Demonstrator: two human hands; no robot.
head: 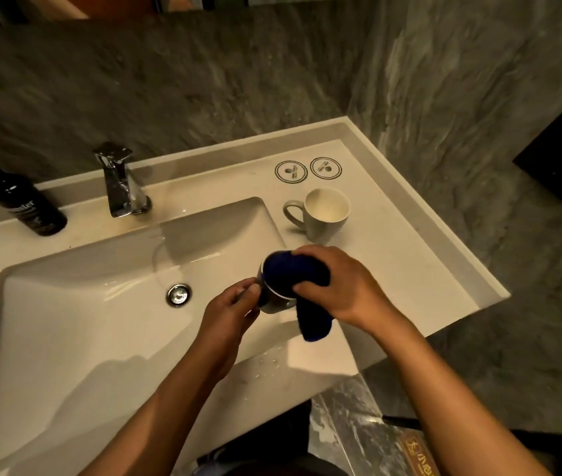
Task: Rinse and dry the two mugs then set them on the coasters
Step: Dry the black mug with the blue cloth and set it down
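Observation:
My left hand grips the handle of a grey mug held over the right edge of the sink. My right hand presses a dark blue cloth into the mug's mouth; the cloth's tail hangs down past the mug. A second pale mug stands upright on the counter to the right of the basin, handle pointing left. Two round white coasters lie side by side behind it, both bare.
The white basin has a chrome drain and a chrome tap behind it. A dark pump bottle stands at the back left. Water drops lie on the counter's front edge. Grey stone walls enclose the counter.

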